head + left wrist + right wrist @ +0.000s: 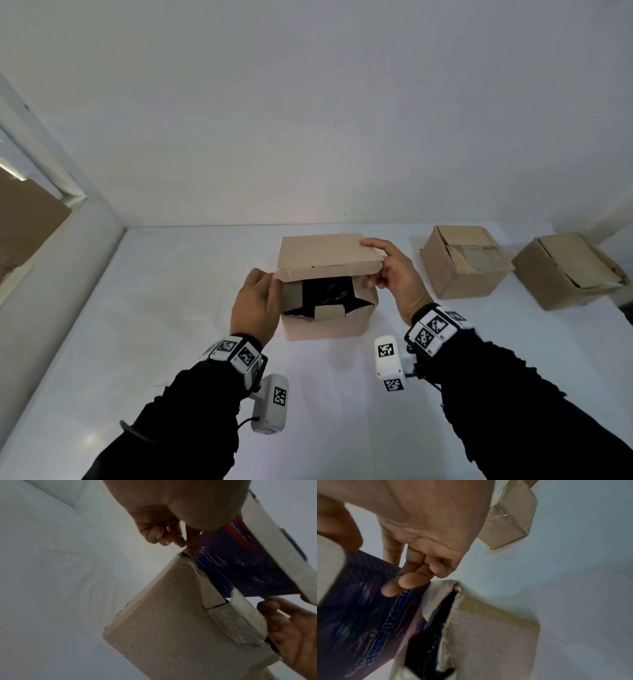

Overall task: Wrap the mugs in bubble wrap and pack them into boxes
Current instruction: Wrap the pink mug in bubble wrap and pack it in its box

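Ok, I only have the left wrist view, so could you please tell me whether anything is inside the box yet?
Observer: Yes. The head view shows something black inside the cardboard box, under the half-raised lid. I cannot tell whether it is wrapped.
Operator: Thank you. How is the right hand holding on?
Observer: The right hand has its grip on the lid's right front corner, with the forefinger on top and the thumb beneath.
Operator: Are other boxes about?
Observer: Yes. A second box and a third box stand to the right on the white table, their flaps folded over.
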Demonstrator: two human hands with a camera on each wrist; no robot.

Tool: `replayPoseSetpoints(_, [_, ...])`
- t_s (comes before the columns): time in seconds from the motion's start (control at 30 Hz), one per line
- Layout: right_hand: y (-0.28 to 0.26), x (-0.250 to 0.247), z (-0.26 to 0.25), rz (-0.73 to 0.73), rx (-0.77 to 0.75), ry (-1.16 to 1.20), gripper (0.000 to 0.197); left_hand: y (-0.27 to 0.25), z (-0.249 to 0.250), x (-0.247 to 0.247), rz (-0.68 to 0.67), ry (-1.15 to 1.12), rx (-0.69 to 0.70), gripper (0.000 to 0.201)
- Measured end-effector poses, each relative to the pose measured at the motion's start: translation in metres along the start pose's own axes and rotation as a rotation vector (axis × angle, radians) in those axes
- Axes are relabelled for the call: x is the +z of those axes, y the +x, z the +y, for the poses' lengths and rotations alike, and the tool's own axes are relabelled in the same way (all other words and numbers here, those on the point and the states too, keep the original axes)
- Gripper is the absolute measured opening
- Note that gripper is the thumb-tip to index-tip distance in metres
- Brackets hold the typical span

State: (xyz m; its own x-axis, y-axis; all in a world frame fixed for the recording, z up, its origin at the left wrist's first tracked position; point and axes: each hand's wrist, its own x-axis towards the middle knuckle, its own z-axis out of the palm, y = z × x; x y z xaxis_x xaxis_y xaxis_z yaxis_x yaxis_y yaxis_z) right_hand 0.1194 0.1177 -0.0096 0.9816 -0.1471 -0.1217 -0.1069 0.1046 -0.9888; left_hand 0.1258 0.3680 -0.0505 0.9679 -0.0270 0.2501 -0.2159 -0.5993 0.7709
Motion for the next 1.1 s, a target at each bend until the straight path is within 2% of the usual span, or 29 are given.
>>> replayPoseSetpoints(0.07, [-0.008, -0.001, 0.006, -0.009, -0.027, 0.004, 0.054, -0.007, 0.007, -0.001, 0.050, -0.142, 0.042, 0.053])
replayPoseSetpoints(0.13, [-0.014, -0.002, 0.010, 0.028, -0.044, 0.030, 0.050, -0.014, 0.015, -0.001, 0.067, -0.238, 0.069, 0.058])
replayPoseSetpoints(0.2, [-0.022, -0.002, 0.013, 0.078, -0.067, 0.057, 0.045, -0.019, 0.020, 0.000, 0.052, -0.298, 0.084, 0.054])
replayPoseSetpoints(0.23, [-0.027, -0.002, 0.016, 0.082, -0.119, 0.043, 0.042, -0.021, 0.020, 0.001, 0.040, -0.299, 0.085, 0.046])
replayPoseSetpoints(0.3, [-0.040, 0.000, 0.024, 0.064, -0.259, -0.062, 0.033, -0.023, 0.016, 0.004, 0.050, -0.221, 0.085, 0.033])
replayPoseSetpoints(0.4, [-0.046, -0.004, 0.036, 0.126, -0.377, -0.308, 0.025, -0.025, 0.007, 0.006, 0.134, -0.088, 0.080, 0.032])
replayPoseSetpoints(0.47, [-0.045, -0.009, 0.041, 0.162, -0.438, -0.421, 0.023, -0.028, 0.006, 0.006, 0.168, -0.101, 0.055, 0.034])
replayPoseSetpoints(0.67, [-0.051, -0.020, 0.053, 0.153, -0.529, -0.619, 0.016, -0.036, -0.006, 0.013, 0.152, 0.051, 0.101, 0.037])
replayPoseSetpoints(0.83, [-0.053, -0.020, 0.047, 0.172, -0.585, -0.607, 0.011, -0.042, 0.001, 0.013, 0.222, 0.068, 0.088, 0.019])
replayPoseSetpoints(0.93, [-0.048, -0.019, 0.037, 0.180, -0.658, -0.630, 0.010, -0.036, 0.009, 0.008, 0.238, 0.053, 0.110, 0.017])
replayPoseSetpoints(1.1, [-0.048, -0.026, 0.050, 0.161, -0.628, -0.778, 0.011, -0.038, -0.001, 0.004, 0.191, 0.073, 0.120, 0.015])
